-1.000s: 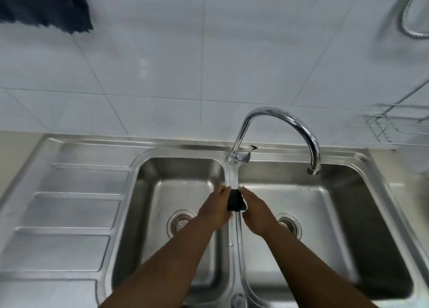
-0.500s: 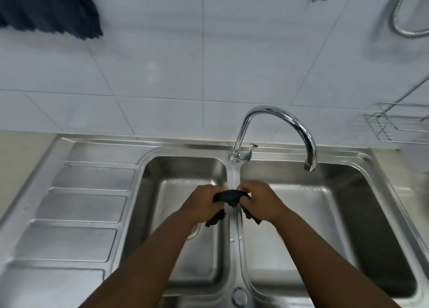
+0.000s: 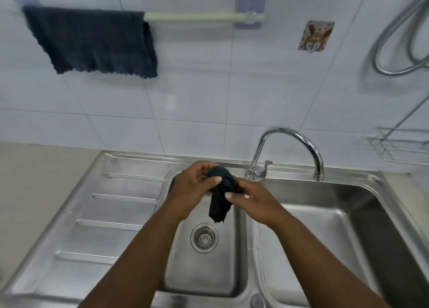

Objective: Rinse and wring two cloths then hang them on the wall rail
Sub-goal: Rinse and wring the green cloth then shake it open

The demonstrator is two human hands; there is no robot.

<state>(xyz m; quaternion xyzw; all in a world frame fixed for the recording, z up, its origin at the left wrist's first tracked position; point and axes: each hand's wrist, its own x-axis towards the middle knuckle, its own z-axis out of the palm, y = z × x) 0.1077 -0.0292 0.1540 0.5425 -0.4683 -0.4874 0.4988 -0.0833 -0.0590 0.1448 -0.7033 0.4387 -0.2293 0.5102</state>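
Note:
A dark bunched cloth (image 3: 219,198) is held above the left sink basin (image 3: 204,268). My left hand (image 3: 192,189) grips its upper left part and my right hand (image 3: 250,198) grips its right side; a loose end hangs down between them. On the tiled wall above, a pale green rail (image 3: 195,17) runs between two purple mounts. A second dark cloth (image 3: 92,40) hangs spread over the rail's left half.
The chrome tap (image 3: 287,149) arches over the right basin (image 3: 325,238) with no water showing. A ribbed steel drainboard (image 3: 99,214) lies left. A wire rack (image 3: 401,145), a shower hose (image 3: 394,40) and a patterned wall hook (image 3: 314,36) are on the right wall.
My view has tilted up and shifted left, bringing the rail and hung cloth into sight. My hands have lifted the twisted cloth from the divider and it now sits bunched over the left basin.

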